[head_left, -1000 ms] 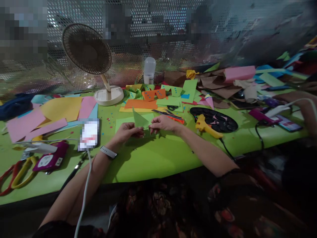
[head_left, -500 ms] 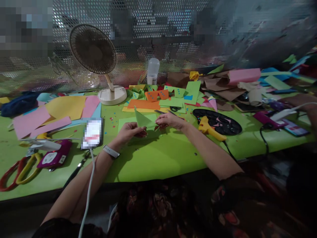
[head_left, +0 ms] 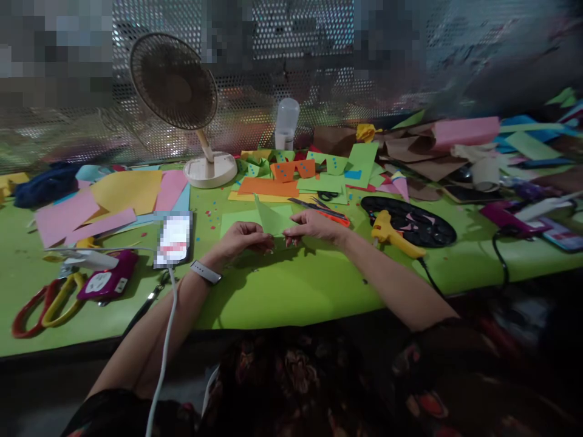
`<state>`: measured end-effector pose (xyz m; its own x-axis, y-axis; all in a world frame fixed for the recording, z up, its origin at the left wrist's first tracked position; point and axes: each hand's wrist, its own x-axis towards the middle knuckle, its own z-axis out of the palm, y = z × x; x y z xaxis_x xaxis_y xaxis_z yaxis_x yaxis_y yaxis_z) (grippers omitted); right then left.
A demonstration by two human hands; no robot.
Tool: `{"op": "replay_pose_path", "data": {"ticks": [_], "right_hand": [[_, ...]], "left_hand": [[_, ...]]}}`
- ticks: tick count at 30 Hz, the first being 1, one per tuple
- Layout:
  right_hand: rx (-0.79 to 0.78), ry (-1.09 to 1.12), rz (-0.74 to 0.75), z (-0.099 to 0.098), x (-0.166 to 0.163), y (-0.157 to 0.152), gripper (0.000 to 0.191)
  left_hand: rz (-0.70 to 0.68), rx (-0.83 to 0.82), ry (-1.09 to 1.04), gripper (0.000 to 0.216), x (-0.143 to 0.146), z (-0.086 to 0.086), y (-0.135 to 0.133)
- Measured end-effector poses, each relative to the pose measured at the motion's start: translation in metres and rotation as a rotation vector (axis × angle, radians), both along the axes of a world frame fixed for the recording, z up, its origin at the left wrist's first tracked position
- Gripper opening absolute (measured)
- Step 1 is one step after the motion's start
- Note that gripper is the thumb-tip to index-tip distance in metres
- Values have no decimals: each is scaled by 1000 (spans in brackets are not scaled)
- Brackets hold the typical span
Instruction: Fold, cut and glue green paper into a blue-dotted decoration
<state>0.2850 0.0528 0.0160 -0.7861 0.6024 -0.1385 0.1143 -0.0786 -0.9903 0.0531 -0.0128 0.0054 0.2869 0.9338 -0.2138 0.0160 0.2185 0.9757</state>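
Observation:
A light green folded paper stands as a pointed triangle between my two hands, over a flat green sheet on the green table. My left hand, with a watch on its wrist, pinches the paper's lower left edge. From the right, my right hand pinches the paper's lower right corner. Both hands are closed on the paper.
A phone with a white cable lies left of my hands. Scissors and a yellow glue gun by a black tray lie to the right. A desk fan, a bottle and several coloured paper sheets fill the back. Red and yellow scissors lie near left.
My hands and the paper keep the same hold. The view has shifted slightly, so everything sits a little further right and higher in the picture.

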Motion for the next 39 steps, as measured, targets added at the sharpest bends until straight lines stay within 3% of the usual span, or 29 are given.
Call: {"op": "replay_pose_path", "data": {"ticks": [7,15,39], "right_hand": [[-72,-41,-7,-7,-4,1,28],[-122,-42,-3,-14,-5,6,31],[-155,-91,-88,-5,-11,-8,29]], "left_hand": [[-65,-9,-2,31,0,-7,1],[-58,-17,-29,34,8,0,-4],[-81,-12,-26,33,6,-10,-2]]}}
